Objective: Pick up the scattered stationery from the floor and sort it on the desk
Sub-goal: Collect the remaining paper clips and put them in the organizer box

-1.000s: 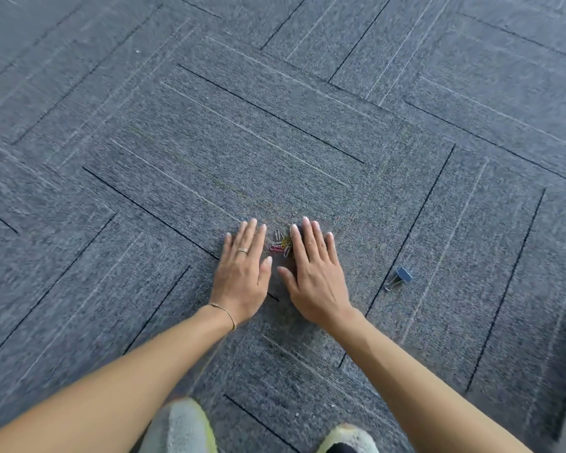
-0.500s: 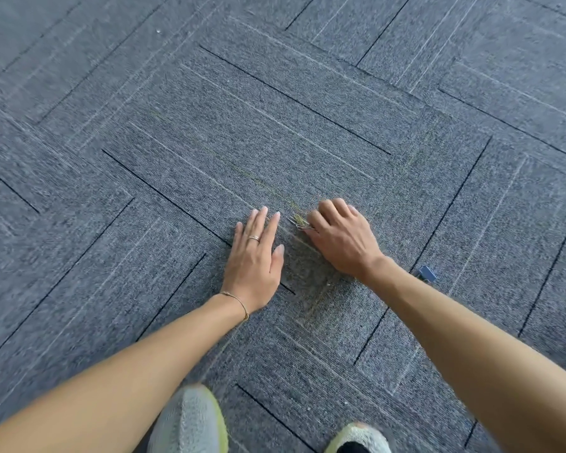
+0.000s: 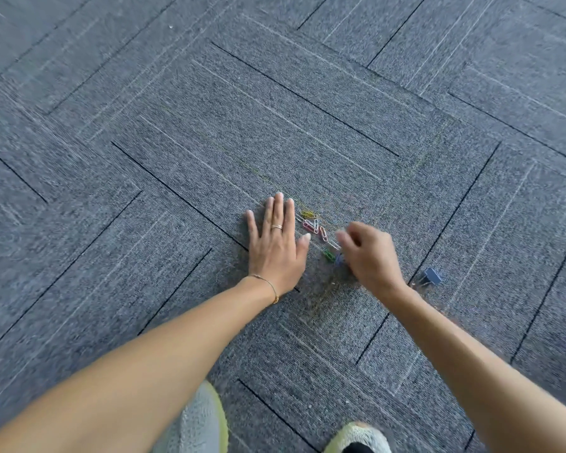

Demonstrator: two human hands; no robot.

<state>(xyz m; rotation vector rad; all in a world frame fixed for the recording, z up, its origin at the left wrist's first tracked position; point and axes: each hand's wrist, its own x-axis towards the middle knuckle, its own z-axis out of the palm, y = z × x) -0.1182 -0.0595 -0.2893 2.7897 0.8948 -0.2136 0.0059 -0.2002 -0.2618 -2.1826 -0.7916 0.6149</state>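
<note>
Several coloured paper clips (image 3: 317, 228) lie loose on the grey carpet between my two hands. My left hand (image 3: 275, 246) rests flat on the carpet just left of them, fingers straight and together. My right hand (image 3: 370, 253) hovers at the clips' right end with its fingers curled; it is blurred, so whether it holds a clip is unclear. A green clip (image 3: 328, 255) and a blue clip (image 3: 339, 259) lie right by its thumb. A blue binder clip (image 3: 432, 276) sits on the carpet beside my right wrist.
Grey carpet tiles (image 3: 209, 125) in a herringbone pattern fill the view. My two shoes (image 3: 200, 423) show at the bottom edge. No desk is in view.
My right hand has drawn back to the right from a curled grip on the bunched clips. The clips now lie spread in a line. My left hand stays flat.
</note>
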